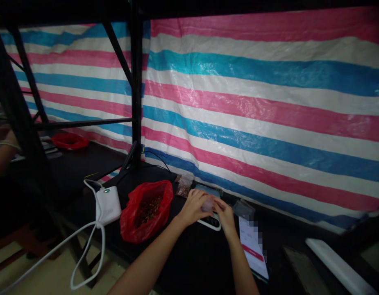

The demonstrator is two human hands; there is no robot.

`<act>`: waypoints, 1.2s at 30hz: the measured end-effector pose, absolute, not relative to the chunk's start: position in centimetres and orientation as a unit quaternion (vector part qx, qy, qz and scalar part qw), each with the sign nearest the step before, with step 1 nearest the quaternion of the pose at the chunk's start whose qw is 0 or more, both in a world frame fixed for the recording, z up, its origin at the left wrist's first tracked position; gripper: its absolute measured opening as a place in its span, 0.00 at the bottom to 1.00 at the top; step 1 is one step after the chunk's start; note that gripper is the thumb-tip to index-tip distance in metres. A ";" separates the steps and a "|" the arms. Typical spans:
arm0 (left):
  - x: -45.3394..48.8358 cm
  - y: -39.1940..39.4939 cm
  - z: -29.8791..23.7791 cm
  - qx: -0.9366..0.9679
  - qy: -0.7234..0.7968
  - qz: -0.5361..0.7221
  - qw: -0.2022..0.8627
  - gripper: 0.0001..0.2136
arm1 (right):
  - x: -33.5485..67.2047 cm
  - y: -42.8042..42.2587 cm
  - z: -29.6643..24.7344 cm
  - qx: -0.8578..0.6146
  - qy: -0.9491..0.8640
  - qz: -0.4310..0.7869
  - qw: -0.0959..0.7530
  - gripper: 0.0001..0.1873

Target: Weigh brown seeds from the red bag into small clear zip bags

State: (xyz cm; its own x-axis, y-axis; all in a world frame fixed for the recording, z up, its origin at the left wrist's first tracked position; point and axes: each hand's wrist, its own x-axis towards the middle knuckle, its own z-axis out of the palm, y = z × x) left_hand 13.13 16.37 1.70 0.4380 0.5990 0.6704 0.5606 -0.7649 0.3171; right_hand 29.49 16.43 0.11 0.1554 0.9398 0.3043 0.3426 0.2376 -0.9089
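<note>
My left hand (196, 205) is curled around a small clear plastic bag (208, 204), whose contents I cannot make out. On the other side, my right hand (223, 214) pinches the bag's edge with bent fingers. Just below both hands lies a white-framed device with a dark face (211, 222), partly covered by them. Left of my hands stands an open red plastic bag (128, 217) with many small brown pieces (150, 208) inside. Behind my left hand is a clear packet of brown pieces (183, 188).
A white power bank (108, 205) with a cable stands at left. Flat clear bags (243, 209), a lit phone (252, 246) and a long white bar (337, 266) are on the right. Black frame posts (136, 90) rise at left; another person's arm (5, 157) shows beyond.
</note>
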 end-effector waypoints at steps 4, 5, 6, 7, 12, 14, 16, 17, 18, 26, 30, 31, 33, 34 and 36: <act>12.6 17.0 1.8 0.798 0.390 0.457 0.057 0.27 | 31.1 14.4 2.1 -0.684 -0.595 0.014 0.422 0.19; 12.4 17.2 1.8 0.783 0.399 0.473 0.066 0.27 | 31.6 14.0 2.3 -0.710 -0.583 -0.049 0.391 0.20; 12.2 17.4 1.8 0.769 0.404 0.490 0.076 0.26 | 32.1 13.7 2.5 -0.727 -0.576 -0.089 0.363 0.21; 12.1 17.6 1.8 0.757 0.403 0.506 0.089 0.25 | 32.6 13.5 2.5 -0.737 -0.576 -0.102 0.338 0.22; 11.9 18.2 1.9 0.734 0.367 0.546 0.168 0.21 | 34.6 13.7 1.9 -0.729 -0.622 -0.036 0.285 0.33; 12.0 18.3 1.7 0.731 0.364 0.548 0.180 0.21 | 34.8 13.9 1.5 -0.737 -0.617 -0.053 0.271 0.35; 12.1 18.5 1.5 0.729 0.361 0.551 0.187 0.22 | 34.7 13.9 1.1 -0.748 -0.605 -0.084 0.258 0.33; 12.2 18.6 1.4 0.727 0.360 0.553 0.190 0.23 | 34.5 14.0 0.8 -0.752 -0.599 -0.102 0.256 0.31; 12.3 18.7 1.3 0.725 0.359 0.555 0.193 0.23 | 34.3 14.0 0.6 -0.752 -0.594 -0.123 0.258 0.28; 12.5 18.5 1.5 0.714 0.363 0.559 0.214 0.23 | 33.5 14.2 0.3 -0.744 -0.575 -0.134 0.312 0.12; 12.5 18.3 1.7 0.711 0.352 0.558 0.242 0.22 | 32.8 15.0 1.7 -0.670 -0.574 0.031 0.470 0.20; 12.6 18.2 1.7 0.712 0.347 0.558 0.249 0.22 | 32.5 15.1 2.1 -0.629 -0.588 0.075 0.502 0.21; 12.7 18.1 1.8 0.714 0.337 0.556 0.261 0.22 | 31.8 15.4 3.1 -0.560 -0.638 0.115 0.517 0.22; 12.8 18.1 1.8 0.715 0.331 0.554 0.268 0.22 | 31.5 15.4 3.7 -0.541 -0.665 0.110 0.503 0.22; 12.9 18.0 1.9 0.717 0.324 0.552 0.276 0.22 | 30.8 15.5 4.8 -0.524 -0.713 0.078 0.458 0.21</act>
